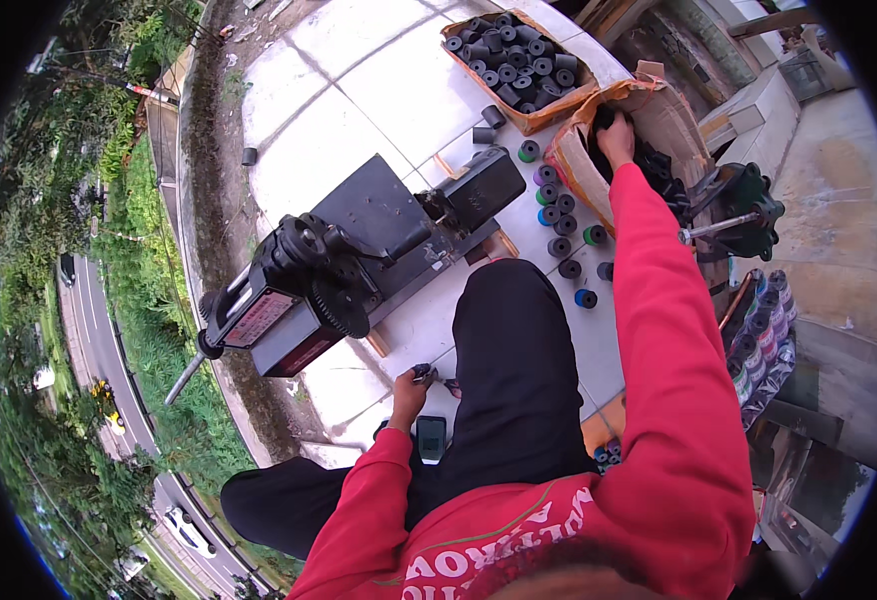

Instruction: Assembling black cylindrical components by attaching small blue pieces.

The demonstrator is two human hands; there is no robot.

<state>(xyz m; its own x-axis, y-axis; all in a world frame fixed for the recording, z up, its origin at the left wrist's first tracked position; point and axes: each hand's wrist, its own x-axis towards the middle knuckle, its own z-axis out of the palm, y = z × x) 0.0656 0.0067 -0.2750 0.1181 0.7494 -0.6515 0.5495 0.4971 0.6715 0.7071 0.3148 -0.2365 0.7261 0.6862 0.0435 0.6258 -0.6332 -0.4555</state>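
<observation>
My right hand (616, 138) reaches into an open cardboard box (571, 160) at the upper right. Its fingers curl at a black piece among dark contents, partly hidden. Low in the middle, my left hand (408, 396) is closed around a small dark object (423, 373) whose kind I cannot make out. Beside the box, several small black rollers stand in rows on the white tiles, some with coloured rings, such as a blue-ringed roller (586, 298) and a green-ringed roller (595, 235). A black hand-cranked machine (374, 215) with gears lies across the floor ahead of me.
A shallow carton (529, 122) heaped with black rollers sits at the top. Wrapped packs of rollers (764, 335) stand at right, near a dark green metal part (744, 212). A phone-like device (432, 438) rests by my leg. Left, the ledge (199, 200) drops toward plants and a road.
</observation>
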